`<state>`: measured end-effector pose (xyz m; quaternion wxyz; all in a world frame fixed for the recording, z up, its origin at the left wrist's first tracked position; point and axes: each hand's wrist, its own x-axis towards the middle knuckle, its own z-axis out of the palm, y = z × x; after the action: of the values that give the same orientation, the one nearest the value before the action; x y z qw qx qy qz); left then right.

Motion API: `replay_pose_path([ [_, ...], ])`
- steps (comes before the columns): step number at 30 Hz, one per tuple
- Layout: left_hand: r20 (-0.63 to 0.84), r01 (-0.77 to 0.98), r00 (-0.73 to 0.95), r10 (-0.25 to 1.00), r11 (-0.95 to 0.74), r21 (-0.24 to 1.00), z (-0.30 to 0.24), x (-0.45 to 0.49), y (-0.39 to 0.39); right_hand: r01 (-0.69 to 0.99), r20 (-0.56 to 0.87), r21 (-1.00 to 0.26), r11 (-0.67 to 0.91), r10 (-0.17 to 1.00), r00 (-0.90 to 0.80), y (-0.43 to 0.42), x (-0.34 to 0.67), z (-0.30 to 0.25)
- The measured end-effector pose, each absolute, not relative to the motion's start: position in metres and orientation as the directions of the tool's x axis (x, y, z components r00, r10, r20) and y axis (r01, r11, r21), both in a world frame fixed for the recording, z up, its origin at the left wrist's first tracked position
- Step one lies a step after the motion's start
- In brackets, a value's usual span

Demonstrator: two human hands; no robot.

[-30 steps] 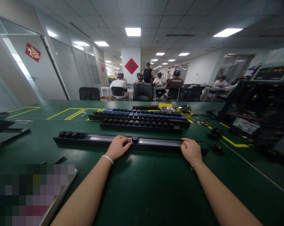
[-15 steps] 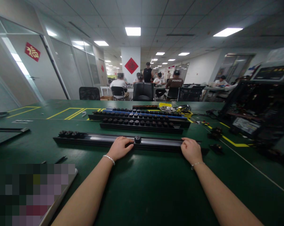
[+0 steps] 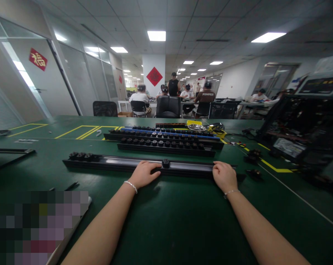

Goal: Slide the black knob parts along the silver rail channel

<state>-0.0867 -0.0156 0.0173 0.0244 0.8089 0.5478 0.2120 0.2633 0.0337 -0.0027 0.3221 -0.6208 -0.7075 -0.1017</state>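
Observation:
A long black rail (image 3: 122, 162) with a shiny channel lies across the green table before me. My left hand (image 3: 144, 173) rests over its middle, thumb and forefinger stretched apart to the right. The forefinger meets the left side of a small black socket module (image 3: 165, 163) sitting in the channel. Near the rail's right end, my right hand (image 3: 224, 175) has its fingers curled over the edge, closed on it. Several similar black modules (image 3: 80, 156) sit together at the rail's left end.
Behind lie more black rails (image 3: 166, 147) filled with modules, and a metal dish (image 3: 196, 127). Loose black parts (image 3: 253, 174) lie to the right, near a large dark equipment frame (image 3: 288, 129). A black frame piece (image 3: 11, 151) is at left. People sit at far tables.
My left hand has shifted slightly right along the rail, and the single socket module has slid right with it. My right hand stays at the rail's right end.

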Motion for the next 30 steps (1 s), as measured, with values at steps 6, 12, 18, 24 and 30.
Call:
replay_pose_path([
  [6, 0.312, 0.882, 0.312, 0.897, -0.396, 0.256, 0.016, -0.086, -0.014, 0.919, 0.598, -0.272, 0.284, 0.798, -0.069, 0.032, 0.243, 0.004],
  [12, 0.312, 0.882, 0.301, 0.901, -0.388, 0.268, 0.015, -0.085, -0.014, 0.804, 0.588, -0.348, 0.482, 0.780, -0.213, 0.025, 0.175, 0.006],
  [18, 0.323, 0.880, 0.308, 0.895, -0.397, 0.262, 0.012, -0.085, -0.013, 0.756, 0.493, -0.455, 0.471, 0.840, -0.226, 0.014, 0.107, 0.009],
  [24, 0.310, 0.879, 0.320, 0.895, -0.403, 0.257, 0.012, -0.086, -0.011, 0.808, 0.441, -0.497, 0.317, 0.894, -0.080, 0.010, 0.080, 0.011],
  [30, 0.299, 0.879, 0.334, 0.894, -0.410, 0.243, 0.014, -0.086, -0.013, 0.807, 0.441, -0.523, 0.273, 0.897, -0.017, 0.011, 0.076, 0.009],
])
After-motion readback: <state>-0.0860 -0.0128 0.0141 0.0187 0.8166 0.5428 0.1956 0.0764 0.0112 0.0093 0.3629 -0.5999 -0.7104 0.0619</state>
